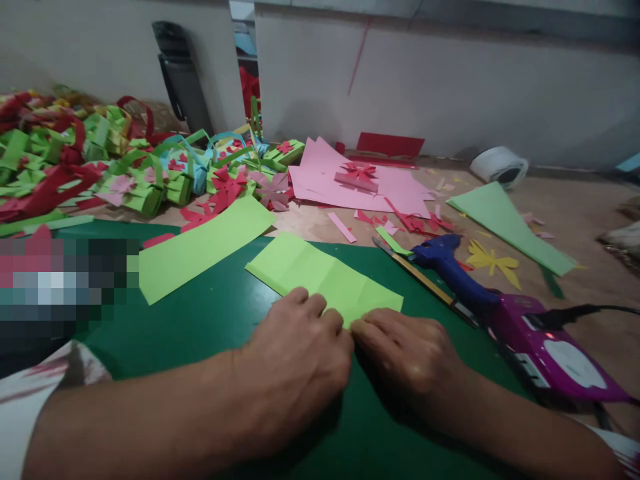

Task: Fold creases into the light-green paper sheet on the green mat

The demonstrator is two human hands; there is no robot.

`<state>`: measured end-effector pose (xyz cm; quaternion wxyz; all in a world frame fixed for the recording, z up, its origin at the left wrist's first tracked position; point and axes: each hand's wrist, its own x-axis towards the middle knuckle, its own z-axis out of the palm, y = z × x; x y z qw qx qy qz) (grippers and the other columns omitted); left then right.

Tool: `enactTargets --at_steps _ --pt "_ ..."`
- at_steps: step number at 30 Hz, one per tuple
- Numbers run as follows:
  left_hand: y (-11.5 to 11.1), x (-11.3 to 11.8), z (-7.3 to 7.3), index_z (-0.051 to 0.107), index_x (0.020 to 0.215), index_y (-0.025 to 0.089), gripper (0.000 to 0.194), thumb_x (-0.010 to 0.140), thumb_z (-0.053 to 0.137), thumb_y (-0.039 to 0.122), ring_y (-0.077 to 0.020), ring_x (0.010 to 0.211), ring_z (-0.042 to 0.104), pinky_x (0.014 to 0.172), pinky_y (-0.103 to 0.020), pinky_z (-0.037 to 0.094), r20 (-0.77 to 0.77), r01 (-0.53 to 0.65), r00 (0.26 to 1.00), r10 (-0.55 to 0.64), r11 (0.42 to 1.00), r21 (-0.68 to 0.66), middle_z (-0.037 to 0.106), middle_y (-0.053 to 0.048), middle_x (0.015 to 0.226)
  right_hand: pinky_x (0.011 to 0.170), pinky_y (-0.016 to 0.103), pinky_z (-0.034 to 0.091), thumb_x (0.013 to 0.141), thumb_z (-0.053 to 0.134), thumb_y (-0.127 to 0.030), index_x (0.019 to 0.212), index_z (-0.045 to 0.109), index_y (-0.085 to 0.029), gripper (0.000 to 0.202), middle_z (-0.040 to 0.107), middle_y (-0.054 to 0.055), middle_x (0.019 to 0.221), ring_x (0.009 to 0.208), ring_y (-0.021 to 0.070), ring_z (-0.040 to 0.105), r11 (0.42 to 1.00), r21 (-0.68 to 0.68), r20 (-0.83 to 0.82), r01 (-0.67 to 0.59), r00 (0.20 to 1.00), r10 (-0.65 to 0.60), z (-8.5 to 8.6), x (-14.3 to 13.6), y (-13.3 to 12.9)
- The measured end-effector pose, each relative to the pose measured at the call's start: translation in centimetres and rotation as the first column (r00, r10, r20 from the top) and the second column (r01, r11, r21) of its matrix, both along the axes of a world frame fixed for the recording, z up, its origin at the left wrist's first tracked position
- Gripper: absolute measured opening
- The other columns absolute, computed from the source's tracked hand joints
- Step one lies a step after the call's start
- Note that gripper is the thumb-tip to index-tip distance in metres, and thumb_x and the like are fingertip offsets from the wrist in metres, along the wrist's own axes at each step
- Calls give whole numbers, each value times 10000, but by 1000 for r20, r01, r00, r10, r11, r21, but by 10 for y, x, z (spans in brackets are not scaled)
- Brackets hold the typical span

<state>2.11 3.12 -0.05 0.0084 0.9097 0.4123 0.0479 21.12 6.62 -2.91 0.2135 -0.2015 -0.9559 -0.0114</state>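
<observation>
A light green paper sheet [320, 273] with fold creases lies on the dark green cutting mat [210, 327]. My left hand [300, 353] and my right hand [410, 360] meet at the sheet's near edge, fingers curled down and pressing on the paper. The fingertips of both hands cover that edge, so how it is folded is hidden. A second, longer light green sheet [200, 247] lies flat to the left, apart from both hands.
A purple and blue glue gun [505, 313] with a black cord lies right of my right hand, a utility knife [425, 280] beside it. Pink sheets [350, 180], a pale green sheet [505, 223], a tape roll [500, 167] and several paper baskets [135, 180] lie beyond.
</observation>
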Motion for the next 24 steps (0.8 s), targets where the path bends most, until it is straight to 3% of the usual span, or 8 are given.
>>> enactTargets --at_steps 5,12,20,24 --pt "-24 -5 -21 603 981 148 368 912 515 498 -237 769 470 639 -389 376 51 6 999 -7 1000 19 579 -59 924 570 283 342 907 426 -66 830 621 -114 215 542 42 670 624 160 491 1000 -22 31 -3 1000 3 -1 1 -2" --pt "-25 -9 -22 536 1129 144 410 930 478 498 -245 850 411 714 -411 377 104 0 994 9 997 -81 534 -66 1053 566 285 367 888 420 -45 859 633 -87 219 559 53 667 625 166 509 1000 18 32 -17 999 16 2 1 -2" --pt "-26 -9 -24 505 1153 190 336 952 446 453 -257 881 403 729 -443 374 143 -22 989 46 986 -168 516 -61 1093 552 339 377 839 425 -48 784 647 -90 232 561 86 602 588 206 512 946 303 239 -116 970 42 9 -2 -13" --pt "-26 -9 -26 498 1169 200 340 941 471 451 -261 894 407 744 -451 380 144 -31 988 56 984 -175 517 -60 1126 539 338 357 806 415 -24 769 638 -108 241 577 93 614 619 221 538 941 334 245 -52 969 -33 9 0 -15"
